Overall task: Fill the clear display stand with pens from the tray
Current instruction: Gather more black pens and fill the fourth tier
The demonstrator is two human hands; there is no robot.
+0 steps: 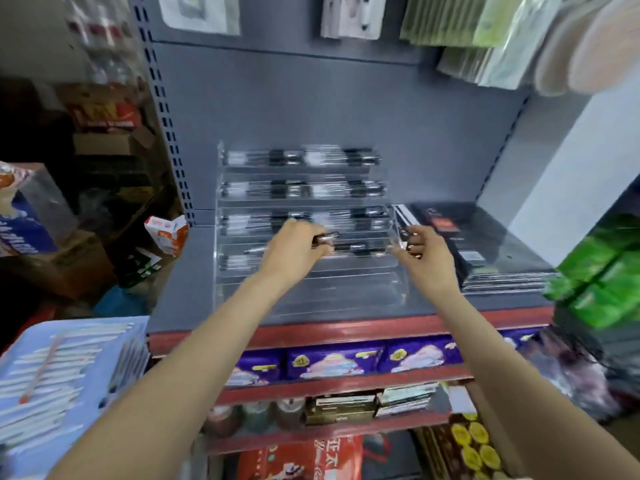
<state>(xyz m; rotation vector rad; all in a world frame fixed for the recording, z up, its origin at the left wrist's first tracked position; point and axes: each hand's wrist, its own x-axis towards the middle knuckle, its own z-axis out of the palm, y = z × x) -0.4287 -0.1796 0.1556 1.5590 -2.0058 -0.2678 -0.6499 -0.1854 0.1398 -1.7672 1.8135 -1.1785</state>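
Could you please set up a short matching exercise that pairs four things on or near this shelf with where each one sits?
Things:
1. clear display stand
2. blue tray
3. black packs
4. green packets

Places:
A. lower left corner
B. far right edge
C. middle of the grey shelf
D. on the shelf, right of the stand

Pairs: 1-C, 2-A, 3-D, 4-B

Dim, motion-blurred, wide-angle warp at edges

Motion blur smears the pens in the clear display stand; their count is unreadable. The tray at lower left is cut by the frame's edge.
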